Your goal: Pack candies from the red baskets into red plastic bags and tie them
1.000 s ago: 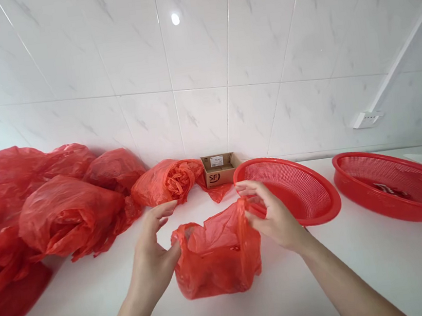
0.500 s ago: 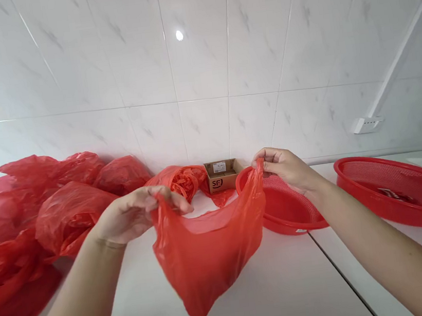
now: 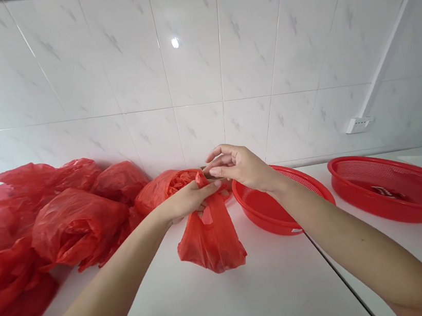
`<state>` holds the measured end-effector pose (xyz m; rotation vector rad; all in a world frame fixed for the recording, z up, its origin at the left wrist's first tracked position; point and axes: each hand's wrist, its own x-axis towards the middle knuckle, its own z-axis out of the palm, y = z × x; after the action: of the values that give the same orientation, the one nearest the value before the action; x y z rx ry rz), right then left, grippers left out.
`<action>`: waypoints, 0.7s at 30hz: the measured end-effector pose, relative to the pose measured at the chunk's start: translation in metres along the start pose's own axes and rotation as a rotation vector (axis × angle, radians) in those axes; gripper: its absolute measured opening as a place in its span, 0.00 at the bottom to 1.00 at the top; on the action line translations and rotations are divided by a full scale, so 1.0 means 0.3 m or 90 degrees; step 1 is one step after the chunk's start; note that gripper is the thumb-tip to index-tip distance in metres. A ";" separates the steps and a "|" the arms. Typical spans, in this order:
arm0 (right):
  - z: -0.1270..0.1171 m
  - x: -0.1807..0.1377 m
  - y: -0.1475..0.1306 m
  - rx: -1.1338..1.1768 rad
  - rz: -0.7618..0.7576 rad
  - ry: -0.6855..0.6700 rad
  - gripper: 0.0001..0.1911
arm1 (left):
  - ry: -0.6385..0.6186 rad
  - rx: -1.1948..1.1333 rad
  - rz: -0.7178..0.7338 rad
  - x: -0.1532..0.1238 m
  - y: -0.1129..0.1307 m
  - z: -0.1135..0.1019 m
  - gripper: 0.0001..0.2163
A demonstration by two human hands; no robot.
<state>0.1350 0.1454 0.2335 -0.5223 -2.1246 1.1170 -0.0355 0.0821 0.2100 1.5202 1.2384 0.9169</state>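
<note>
- Over the white table (image 3: 215,307), the left hand (image 3: 185,201) pinches the red bag (image 3: 213,248) by its top.
- The bag hangs below that hand; whether its bottom touches the table, I cannot tell.
- The right hand (image 3: 241,168), fingers curved and parted, is just beside the left; contact is unclear.
- At left, piled bags (image 3: 80,224).
- At right, a near basket (image 3: 265,218) and a far basket (image 3: 376,207).

I have bags (image 3: 79,222) heaped on the table (image 3: 223,306) at left, the wall (image 3: 139,84) behind, a socket (image 3: 359,124) on it at right. Centre, one bag (image 3: 214,243) hangs below my left hand (image 3: 187,200); right of it sits a basket (image 3: 266,220) and, farther right, a second basket (image 3: 376,206).
</note>
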 end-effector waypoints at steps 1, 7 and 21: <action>-0.001 -0.001 0.025 -0.008 -0.013 0.004 0.13 | 0.014 -0.014 -0.006 0.008 -0.006 -0.006 0.15; 0.012 -0.050 0.105 -0.003 -0.030 0.002 0.06 | 0.000 -0.058 -0.014 0.024 -0.030 -0.023 0.18; 0.101 -0.081 0.227 0.135 0.047 0.021 0.17 | 0.096 0.349 0.200 0.006 -0.077 0.012 0.06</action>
<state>0.1327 0.1510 0.1554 -0.5192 -1.9435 1.3483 -0.0381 0.0843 0.1868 2.1571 1.4638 0.9512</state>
